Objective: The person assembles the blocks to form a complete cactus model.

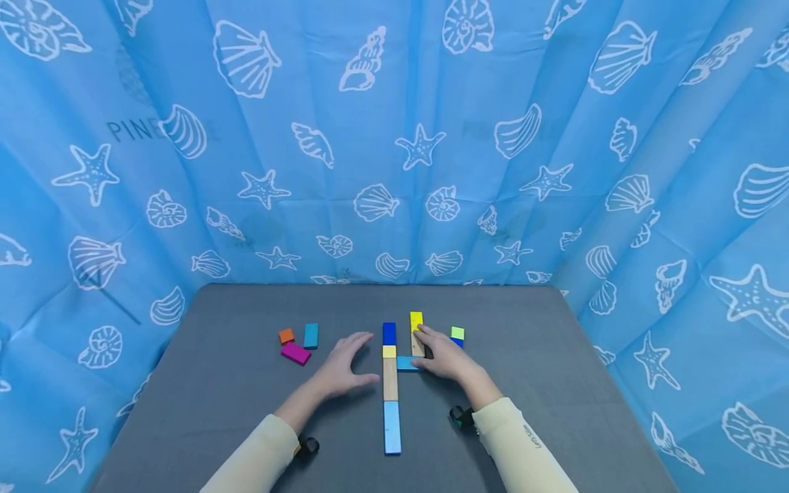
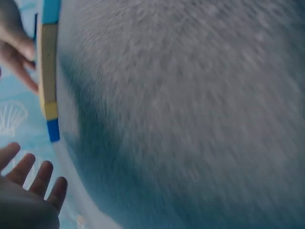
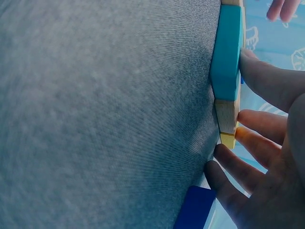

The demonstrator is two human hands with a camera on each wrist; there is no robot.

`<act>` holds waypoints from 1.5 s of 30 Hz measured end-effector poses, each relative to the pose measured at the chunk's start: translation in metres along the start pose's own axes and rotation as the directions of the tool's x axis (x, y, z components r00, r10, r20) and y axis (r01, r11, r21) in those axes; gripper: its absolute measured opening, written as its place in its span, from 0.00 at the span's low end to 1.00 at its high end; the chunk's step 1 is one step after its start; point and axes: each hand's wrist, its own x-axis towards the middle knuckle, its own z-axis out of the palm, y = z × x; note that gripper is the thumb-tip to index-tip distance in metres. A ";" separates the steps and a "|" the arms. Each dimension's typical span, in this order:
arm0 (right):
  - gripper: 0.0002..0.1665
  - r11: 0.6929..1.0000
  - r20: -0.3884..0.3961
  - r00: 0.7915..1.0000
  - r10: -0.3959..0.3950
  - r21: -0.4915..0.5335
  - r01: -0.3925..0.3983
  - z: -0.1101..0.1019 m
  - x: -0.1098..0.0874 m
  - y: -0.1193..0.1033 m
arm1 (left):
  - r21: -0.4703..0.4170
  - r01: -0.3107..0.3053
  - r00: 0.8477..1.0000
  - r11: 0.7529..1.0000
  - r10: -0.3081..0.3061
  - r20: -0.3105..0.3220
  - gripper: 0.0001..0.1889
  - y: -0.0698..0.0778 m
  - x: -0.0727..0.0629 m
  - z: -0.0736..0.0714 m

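Observation:
On the table a column of blocks runs away from me: a light blue block [image 1: 392, 428], a plain wood block [image 1: 391, 380], a small yellow block [image 1: 390, 351] and a dark blue block [image 1: 390, 333]. A shorter blue block [image 1: 406, 363] juts right from the wood one, and a second wood block [image 1: 417, 346] with a long yellow block [image 1: 416, 320] extends from it. My right hand [image 1: 448, 356] rests its thumb on the jutting block and its fingertips along the second wood and yellow blocks. Left of the column, my left hand [image 1: 341, 364] hovers with fingers spread, holding nothing.
Orange [image 1: 286, 335], magenta [image 1: 296, 353] and teal [image 1: 311, 336] blocks lie at the left. Beyond my right hand sit a lime green block [image 1: 457, 333] and a dark blue one [image 1: 457, 342]. A shell-patterned curtain [image 1: 394, 171] hangs behind the grey table [image 1: 246, 411].

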 end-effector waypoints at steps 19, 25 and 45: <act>0.38 0.996 -0.114 0.992 -0.049 0.073 0.057 -0.019 -0.007 0.005 | 0.317 -0.015 0.967 0.948 -0.067 0.246 0.61 0.027 0.017 0.019; 0.36 0.991 -0.257 0.966 -0.023 0.118 0.055 -0.033 -0.020 0.031 | 0.316 -0.010 0.969 0.949 -0.069 0.237 0.60 0.030 0.016 0.016; 0.35 0.983 -0.225 0.964 0.144 0.141 -0.114 -0.016 -0.037 0.061 | 0.305 0.005 0.966 0.952 -0.084 0.246 0.59 0.032 0.016 0.019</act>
